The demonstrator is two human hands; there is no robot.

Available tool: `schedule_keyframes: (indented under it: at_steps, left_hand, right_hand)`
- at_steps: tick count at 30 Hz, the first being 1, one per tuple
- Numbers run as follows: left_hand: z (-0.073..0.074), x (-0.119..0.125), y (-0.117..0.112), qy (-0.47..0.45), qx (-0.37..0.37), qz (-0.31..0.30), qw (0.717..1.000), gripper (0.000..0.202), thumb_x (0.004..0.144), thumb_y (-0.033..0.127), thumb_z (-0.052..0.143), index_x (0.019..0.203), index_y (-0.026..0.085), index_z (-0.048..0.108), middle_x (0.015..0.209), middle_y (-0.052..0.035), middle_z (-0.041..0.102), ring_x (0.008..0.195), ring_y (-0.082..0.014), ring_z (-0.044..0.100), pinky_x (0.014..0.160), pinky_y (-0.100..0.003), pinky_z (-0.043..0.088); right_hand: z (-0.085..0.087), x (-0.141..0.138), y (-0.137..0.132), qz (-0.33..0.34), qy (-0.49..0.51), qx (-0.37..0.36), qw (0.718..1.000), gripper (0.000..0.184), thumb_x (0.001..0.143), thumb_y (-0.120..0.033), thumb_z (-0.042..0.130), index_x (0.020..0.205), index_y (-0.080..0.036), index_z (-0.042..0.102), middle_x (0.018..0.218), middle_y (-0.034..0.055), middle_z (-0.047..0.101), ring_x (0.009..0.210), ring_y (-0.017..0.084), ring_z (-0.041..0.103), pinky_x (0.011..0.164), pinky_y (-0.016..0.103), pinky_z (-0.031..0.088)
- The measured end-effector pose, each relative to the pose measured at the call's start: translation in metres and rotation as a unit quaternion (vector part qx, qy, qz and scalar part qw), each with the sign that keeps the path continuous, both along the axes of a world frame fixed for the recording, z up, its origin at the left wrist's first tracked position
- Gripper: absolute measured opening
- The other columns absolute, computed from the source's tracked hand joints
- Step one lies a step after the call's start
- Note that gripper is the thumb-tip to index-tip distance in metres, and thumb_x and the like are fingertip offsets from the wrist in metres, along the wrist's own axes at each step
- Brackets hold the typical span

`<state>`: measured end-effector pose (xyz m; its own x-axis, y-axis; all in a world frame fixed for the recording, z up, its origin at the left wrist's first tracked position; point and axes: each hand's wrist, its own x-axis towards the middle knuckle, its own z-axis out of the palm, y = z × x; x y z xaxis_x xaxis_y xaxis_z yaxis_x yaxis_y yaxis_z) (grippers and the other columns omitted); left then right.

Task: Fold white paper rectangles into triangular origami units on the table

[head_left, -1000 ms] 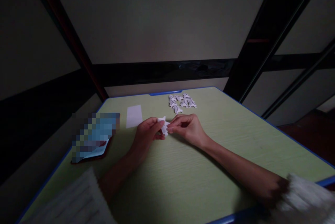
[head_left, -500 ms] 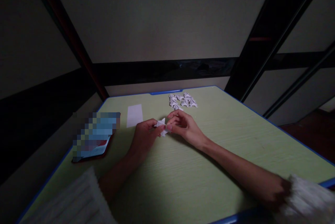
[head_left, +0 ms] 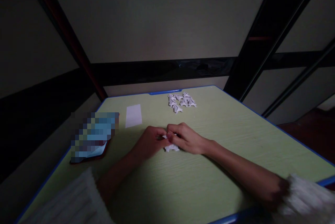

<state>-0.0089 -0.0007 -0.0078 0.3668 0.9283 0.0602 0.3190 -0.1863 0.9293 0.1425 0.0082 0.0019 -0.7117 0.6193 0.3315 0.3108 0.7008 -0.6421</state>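
A small white folded-paper figure (head_left: 172, 147) is pinched between both hands, low over the table's middle. My left hand (head_left: 151, 142) grips it from the left, with the thumb reaching across its upper part. From the other side my right hand (head_left: 186, 138) is closed on it, fingertips meeting those of the left. The hands cover most of the figure; its pointed lower corners stick out below the thumbs. Beyond the hands, several similar folded-paper figures (head_left: 178, 109) lie in a loose cluster.
The pale green table (head_left: 235, 140) has a blue rim. A flat white paper sheet (head_left: 133, 116) lies left of the cluster. At the left edge rests a blurred-out, bluish flat object with a dark red edge (head_left: 101, 156). Panelled doors (head_left: 162, 18) stand behind the table.
Both hands have come closer to me and slightly right with the folded-paper figure. The figure has turned and is more covered, and my right fingers have closed in on it.
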Motion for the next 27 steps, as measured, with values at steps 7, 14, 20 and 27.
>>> schedule_keyframes:
  at_steps: [7,14,20,27]
  left_hand:
    - [0.005,0.001,0.0,-0.042,-0.067,0.005,0.997,0.006,0.057,0.018,0.058,0.057,0.014,0.062,0.046,0.0037,0.055,0.043,-0.0092,0.046,0.044,-0.019,0.032]
    - [-0.001,-0.002,0.001,-0.056,-0.077,0.016,0.995,0.009,0.057,0.02,0.059,0.051,0.014,0.057,0.043,0.0046,0.051,0.041,-0.0083,0.045,0.042,-0.018,0.03]
    - [-0.001,-0.001,0.003,-0.021,-0.077,0.017,0.997,0.01,0.056,0.021,0.059,0.05,0.013,0.056,0.042,0.0048,0.051,0.041,-0.0081,0.045,0.042,-0.018,0.03]
    - [0.005,-0.001,0.004,-0.048,-0.03,0.083,0.995,0.011,0.058,0.022,0.056,0.051,0.014,0.055,0.044,0.0053,0.051,0.043,-0.0075,0.045,0.043,-0.017,0.034]
  right_hand:
    - [0.001,-0.002,-0.001,-0.022,0.001,0.022,1.0,0.021,0.082,-0.021,0.03,0.061,-0.017,0.034,0.052,-0.005,0.033,0.047,0.006,0.032,0.045,0.019,0.025]
    - [0.003,0.004,0.003,0.027,-0.025,-0.007,0.999,0.015,0.081,-0.018,0.029,0.067,-0.018,0.032,0.056,-0.0045,0.033,0.05,0.008,0.033,0.047,0.02,0.027]
    - [0.004,0.007,0.005,0.053,-0.026,-0.057,0.997,0.009,0.081,-0.018,0.032,0.073,-0.017,0.034,0.062,-0.0029,0.036,0.056,0.008,0.035,0.052,0.022,0.029]
    - [-0.005,0.003,0.009,0.039,0.113,-0.182,0.976,0.009,0.079,-0.024,0.038,0.077,-0.016,0.034,0.063,-0.0035,0.037,0.055,0.007,0.034,0.048,0.019,0.028]
